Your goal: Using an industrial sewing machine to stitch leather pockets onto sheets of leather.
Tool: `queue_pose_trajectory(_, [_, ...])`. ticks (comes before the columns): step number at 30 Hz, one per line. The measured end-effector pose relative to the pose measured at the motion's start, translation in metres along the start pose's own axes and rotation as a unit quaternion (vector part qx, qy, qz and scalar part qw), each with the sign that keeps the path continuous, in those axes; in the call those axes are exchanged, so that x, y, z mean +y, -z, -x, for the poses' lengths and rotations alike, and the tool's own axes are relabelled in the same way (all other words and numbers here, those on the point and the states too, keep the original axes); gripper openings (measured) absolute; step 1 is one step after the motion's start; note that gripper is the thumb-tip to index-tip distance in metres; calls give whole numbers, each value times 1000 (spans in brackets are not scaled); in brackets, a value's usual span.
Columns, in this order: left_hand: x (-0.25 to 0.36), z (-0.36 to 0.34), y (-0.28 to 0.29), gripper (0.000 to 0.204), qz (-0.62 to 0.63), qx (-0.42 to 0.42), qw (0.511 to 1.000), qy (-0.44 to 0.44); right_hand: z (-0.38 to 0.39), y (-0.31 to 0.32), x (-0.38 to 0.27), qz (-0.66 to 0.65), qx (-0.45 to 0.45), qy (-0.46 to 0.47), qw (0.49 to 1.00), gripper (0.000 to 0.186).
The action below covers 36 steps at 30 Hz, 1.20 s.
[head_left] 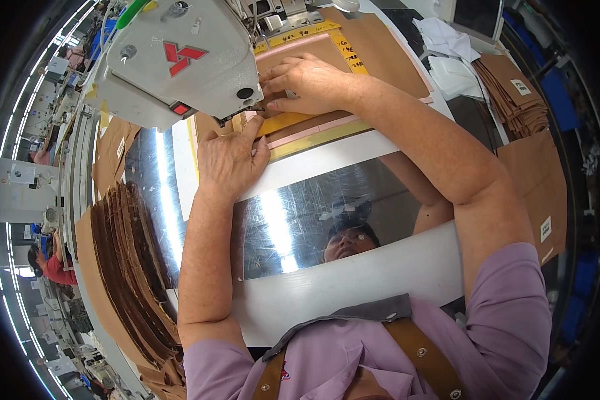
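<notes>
Below the head of a large white sewing machine (173,63), both hands rest on a flat yellow-edged template (313,143) with pink strips and brown fabric (327,55) inside it. My left hand (230,160) lies at the template's near left side, index finger stretched toward the needle area and thumb apart. From the right, my right hand (310,83) reaches over the brown fabric, its fingers spread and slightly bent, the thumb held away from them. Neither hand visibly grips anything. The machine head partly hides the fingertips and the stitching spot.
A shiny metal plate (313,213) lies in front of me. Stacked brown pieces (123,267) stand at the left, and more brown pieces (513,93) lie at the right beside white cloths (453,73). A screen (477,17) stands at the far right. Another person (61,267) sits far left.
</notes>
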<state>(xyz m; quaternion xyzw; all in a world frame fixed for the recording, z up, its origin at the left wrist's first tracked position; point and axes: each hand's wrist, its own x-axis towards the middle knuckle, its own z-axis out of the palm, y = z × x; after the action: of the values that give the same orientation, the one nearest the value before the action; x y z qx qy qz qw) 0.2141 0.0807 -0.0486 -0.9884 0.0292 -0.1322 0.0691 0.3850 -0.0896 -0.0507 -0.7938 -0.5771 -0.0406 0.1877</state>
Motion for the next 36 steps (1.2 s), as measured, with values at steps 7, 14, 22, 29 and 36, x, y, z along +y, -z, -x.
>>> queue_pose_trajectory(7, [2,-1,4,40,41,24,999,-20,-8,-5,1,-11,17,6,1000,34])
queue_pose_trajectory(14, [6,-7,4,37,71,65,994,-44,-28,-18,22,-15,49,-43,998,40])
queue_pose_trajectory(22, [3,-4,2,34,143,79,986,-36,-36,-16,11,55,24,-73,995,52])
queue_pose_trajectory(29, [1,-4,-3,31,203,53,978,12,-29,-25,13,49,50,-75,995,62])
queue_pose_trajectory(36, [1,-1,1,34,188,42,979,61,-27,-1,16,-40,-2,-32,999,56])
